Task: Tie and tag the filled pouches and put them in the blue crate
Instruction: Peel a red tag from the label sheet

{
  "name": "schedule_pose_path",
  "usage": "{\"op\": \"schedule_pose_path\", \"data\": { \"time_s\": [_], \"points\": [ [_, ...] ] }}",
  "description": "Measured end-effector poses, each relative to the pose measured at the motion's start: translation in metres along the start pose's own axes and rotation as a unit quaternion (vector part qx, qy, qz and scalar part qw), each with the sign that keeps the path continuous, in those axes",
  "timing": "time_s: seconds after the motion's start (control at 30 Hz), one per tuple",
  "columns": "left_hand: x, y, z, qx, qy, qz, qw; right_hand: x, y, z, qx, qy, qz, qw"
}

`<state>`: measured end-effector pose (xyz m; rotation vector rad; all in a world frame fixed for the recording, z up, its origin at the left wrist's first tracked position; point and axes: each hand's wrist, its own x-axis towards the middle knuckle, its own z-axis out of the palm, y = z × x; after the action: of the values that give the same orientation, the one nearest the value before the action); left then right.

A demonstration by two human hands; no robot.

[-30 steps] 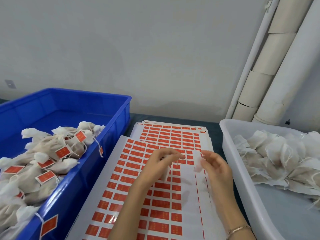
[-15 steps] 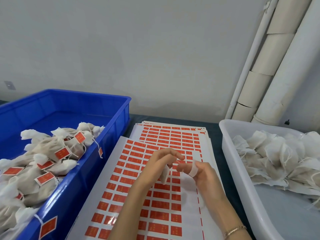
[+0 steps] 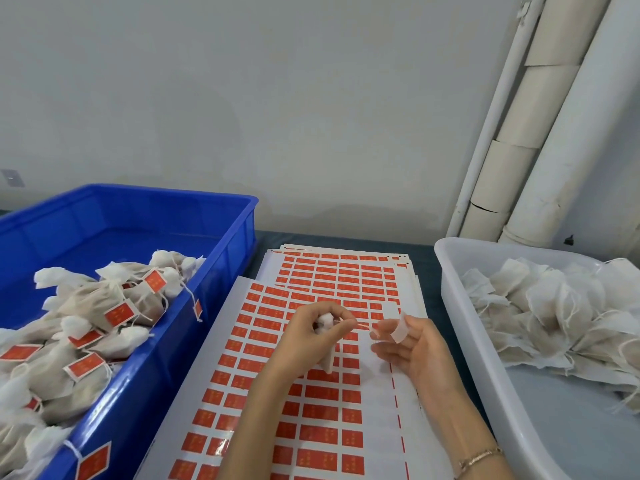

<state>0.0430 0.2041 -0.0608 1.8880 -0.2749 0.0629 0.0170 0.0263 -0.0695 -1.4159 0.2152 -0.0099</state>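
- Left hand (image 3: 311,341), at frame centre: fingers curled tight round a small white pouch (image 3: 325,321), whose lower end hangs below the palm over the sheets (image 3: 311,393).
- Right hand (image 3: 420,355), just at 3 o'clock of the left: palm up, lower fingers loosely spread. A white label (image 3: 399,329) stands up at thumb and forefinger; stuck or pinched, I cannot tell.
- A thin string (image 3: 360,325) runs from the pouch towards the right thumb; contact there is unclear.
- Bracelet (image 3: 479,457) on the right wrist.
- Sheets of red labels lie stacked on the desk (image 3: 427,268), under both hands.
- Crate (image 3: 221,258), at 9 o'clock of the hands, holds tagged pouches (image 3: 104,303), heaped at its near end.
- Tub (image 3: 457,306), white, at 3 o'clock, holds loose pouches (image 3: 554,313) without tags.
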Motion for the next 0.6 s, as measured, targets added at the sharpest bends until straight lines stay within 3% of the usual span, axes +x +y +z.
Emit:
{"op": "schedule_pose_path", "data": {
  "time_s": [0.13,0.2,0.3,0.6],
  "points": [
    [-0.001,0.002,0.003,-0.005,-0.029,0.012,1.000,0.010,0.006,-0.003,-0.010,0.118,-0.009,0.993],
    [-0.002,0.003,0.005,-0.007,-0.046,0.027,0.999,0.009,0.008,-0.002,-0.023,0.138,-0.048,0.989],
    [-0.003,0.004,0.010,-0.017,-0.062,0.047,0.997,0.004,0.011,0.001,-0.039,0.127,-0.086,0.987],
    [-0.003,0.005,0.020,-0.015,-0.036,0.074,0.997,0.000,0.012,0.009,-0.052,0.080,-0.088,0.992]
  ]
}}
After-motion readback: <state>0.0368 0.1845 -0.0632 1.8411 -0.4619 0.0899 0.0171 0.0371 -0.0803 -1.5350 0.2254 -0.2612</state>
